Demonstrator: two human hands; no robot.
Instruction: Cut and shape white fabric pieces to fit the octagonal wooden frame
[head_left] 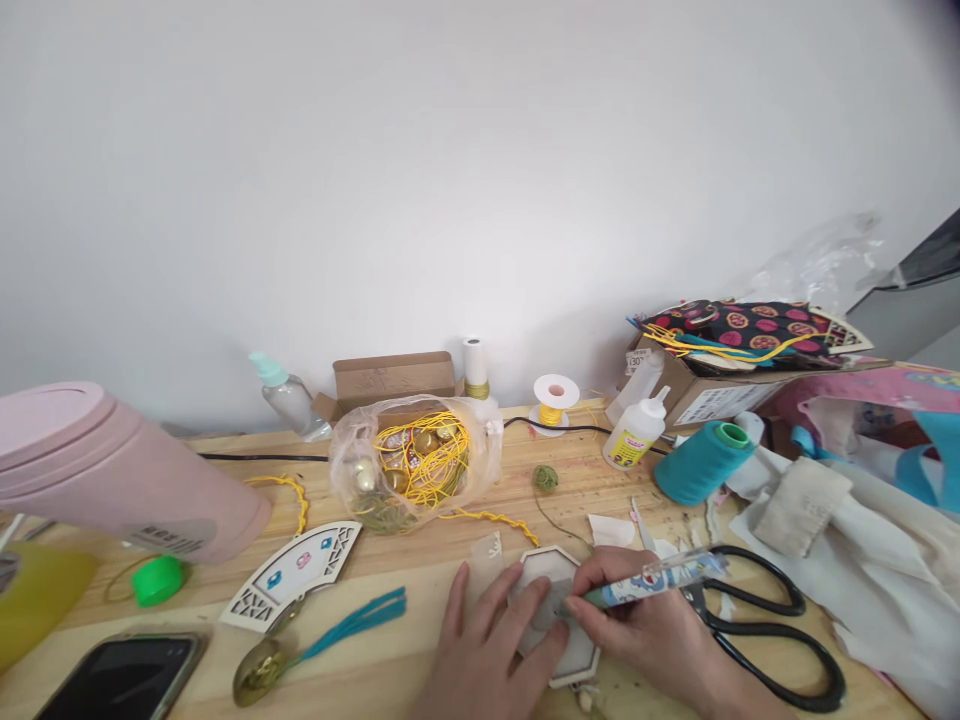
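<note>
My right hand (637, 625) is closed around a pen (660, 578) with a blue cartoon print, its tip pointing down at a hexagonal frame (559, 640). That frame is pale with a thin dark outline, and a small grey piece (556, 600) lies on it, partly under my fingers. My left hand (495, 640) lies with its fingers spread over the left side of the frame, the fingertips touching the grey piece. Black-handled scissors (757, 620) rest right beside my right hand; their blades are hidden. A green cord (562, 525) runs from a small ball to the frame.
Farther left are a teal tassel (356, 625), a gold bell (259, 672), a fan-shaped piece (296, 575), a phone (124, 680) and a pink tumbler (142, 470). Behind stand a bag of yellow cord (424, 460), a glue bottle (637, 430) and a teal thread cone (701, 462).
</note>
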